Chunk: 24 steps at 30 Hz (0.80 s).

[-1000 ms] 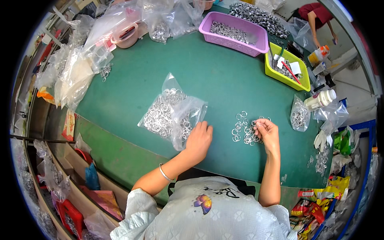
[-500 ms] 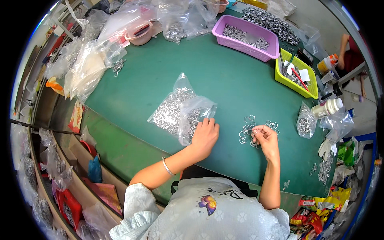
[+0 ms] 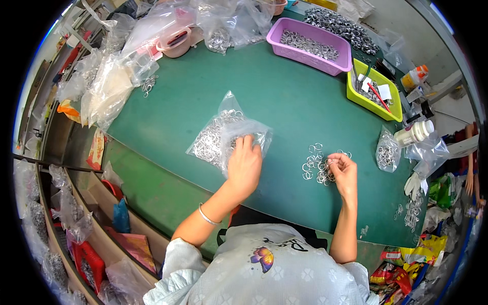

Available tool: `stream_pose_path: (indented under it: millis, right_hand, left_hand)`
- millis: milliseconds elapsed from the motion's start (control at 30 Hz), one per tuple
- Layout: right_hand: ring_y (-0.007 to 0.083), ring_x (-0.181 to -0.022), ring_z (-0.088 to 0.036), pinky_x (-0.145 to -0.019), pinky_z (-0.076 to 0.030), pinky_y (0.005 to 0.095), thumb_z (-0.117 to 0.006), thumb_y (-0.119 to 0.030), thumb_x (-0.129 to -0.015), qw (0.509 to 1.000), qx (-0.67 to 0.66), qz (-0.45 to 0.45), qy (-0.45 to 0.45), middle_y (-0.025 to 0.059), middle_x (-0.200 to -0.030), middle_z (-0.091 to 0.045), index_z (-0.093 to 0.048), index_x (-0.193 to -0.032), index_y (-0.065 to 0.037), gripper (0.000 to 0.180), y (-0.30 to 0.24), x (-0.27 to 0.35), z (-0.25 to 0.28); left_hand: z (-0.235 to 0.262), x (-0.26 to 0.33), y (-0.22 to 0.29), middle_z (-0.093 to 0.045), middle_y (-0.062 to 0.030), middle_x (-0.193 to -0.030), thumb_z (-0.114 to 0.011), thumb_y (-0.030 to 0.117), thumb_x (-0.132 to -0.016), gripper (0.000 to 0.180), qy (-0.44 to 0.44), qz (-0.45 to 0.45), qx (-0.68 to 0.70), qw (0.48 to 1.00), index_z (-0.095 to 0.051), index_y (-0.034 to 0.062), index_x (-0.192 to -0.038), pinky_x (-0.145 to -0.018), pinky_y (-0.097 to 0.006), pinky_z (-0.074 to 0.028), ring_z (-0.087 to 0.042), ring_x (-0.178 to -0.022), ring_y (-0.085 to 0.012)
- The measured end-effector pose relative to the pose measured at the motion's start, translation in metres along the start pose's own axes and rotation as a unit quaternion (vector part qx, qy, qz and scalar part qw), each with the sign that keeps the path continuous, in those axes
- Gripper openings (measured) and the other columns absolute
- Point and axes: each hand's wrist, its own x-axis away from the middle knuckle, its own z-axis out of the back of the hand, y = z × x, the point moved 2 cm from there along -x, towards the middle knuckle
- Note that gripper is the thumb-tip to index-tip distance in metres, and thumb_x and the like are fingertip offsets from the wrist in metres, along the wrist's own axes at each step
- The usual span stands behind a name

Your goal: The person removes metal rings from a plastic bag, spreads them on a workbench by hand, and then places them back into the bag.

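Note:
A clear plastic bag (image 3: pixel 211 137) full of small silver metal rings lies on the green tabletop in front of me. My left hand (image 3: pixel 245 165) is at its loose open end, fingers bent down against the plastic; what they hold, if anything, cannot be made out. To the right is a loose group of silver rings (image 3: pixel 319 165) lying on the table. Over the right side of that group, my right hand (image 3: pixel 344 175) has thumb and fingertips pinched together at the rings. Whatever sits in the pinch is too small to make out.
Along the far edge stand a purple basket (image 3: pixel 310 58) of rings and a lime-green basket (image 3: pixel 373 104) with a red pen. A small bag of rings (image 3: pixel 388 155) and a white bottle (image 3: pixel 414 133) are at right. Plastic bags (image 3: pixel 109 91) crowd the left. Another person's arm (image 3: pixel 470 165) shows far right.
My left hand has moved left and farther away, onto the bag's open end. The right hand has shifted slightly right over the loose rings. Another person's arm has shifted at far right.

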Motion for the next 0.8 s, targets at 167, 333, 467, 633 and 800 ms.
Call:
stream_pose_path:
  millis: [167,333,467,633,800]
  right_hand:
    - [0.0198,-0.060,-0.058,-0.060,-0.047,0.0314,-0.061,0.002,-0.077,0.969,0.238,0.066,0.027,0.0106,-0.070,-0.062,-0.063,-0.100,0.003,0.023,0.007,-0.012,-0.003]
    - [0.0316,-0.074,-0.057,-0.067,-0.046,0.0391,-0.065,0.000,-0.074,0.859,0.436,0.265,0.051,0.0158,-0.080,-0.061,-0.062,-0.097,0.001,0.023,0.005,-0.014,-0.025]
    - [0.0320,-0.074,-0.056,-0.067,-0.045,0.0388,-0.063,0.002,-0.074,0.885,0.403,0.227,0.061,0.0149,-0.079,-0.060,-0.061,-0.089,0.001,0.015,0.002,-0.015,-0.019]
    - [0.0178,-0.067,-0.056,-0.061,-0.044,0.0300,-0.062,-0.001,-0.080,0.979,0.190,0.058,0.051,0.0076,-0.077,-0.063,-0.062,-0.084,0.001,0.004,0.013,-0.012,-0.005]
    - [0.0085,-0.068,-0.056,-0.061,-0.045,0.0214,-0.058,-0.003,-0.085,0.993,-0.089,-0.059,-0.041,0.0035,-0.080,-0.065,-0.062,-0.090,0.000,0.006,0.006,0.005,-0.026]
  left_hand:
    - [0.002,0.010,0.002,-0.049,-0.0202,-0.117,-0.055,-0.011,-0.064,0.032,-0.079,-0.047,-0.023,0.996,-0.057,-0.0066,-0.096,-0.086,-0.038,-0.046,-0.047,-0.110,-0.0362]
    - [0.015,0.030,0.007,-0.053,-0.0187,-0.109,-0.054,-0.013,-0.063,0.036,0.044,-0.155,0.155,0.975,-0.061,-0.0014,-0.097,-0.088,-0.041,-0.044,-0.051,-0.104,-0.0344]
    - [0.026,0.048,-0.001,-0.055,-0.0161,-0.101,-0.054,-0.015,-0.065,0.033,0.256,-0.043,0.172,0.950,-0.063,0.0020,-0.092,-0.086,-0.040,-0.043,-0.053,-0.096,-0.0330]
    - [0.020,0.061,-0.016,-0.047,-0.0141,-0.115,-0.054,-0.011,-0.078,0.031,0.294,0.065,0.236,0.924,-0.056,-0.0005,-0.106,-0.088,-0.033,-0.038,-0.047,-0.106,-0.0246]
    - [0.015,0.054,-0.011,-0.047,-0.0131,-0.120,-0.056,-0.006,-0.081,0.039,0.283,0.148,0.323,0.891,-0.050,-0.0020,-0.120,-0.094,-0.033,-0.038,-0.046,-0.111,-0.0224]
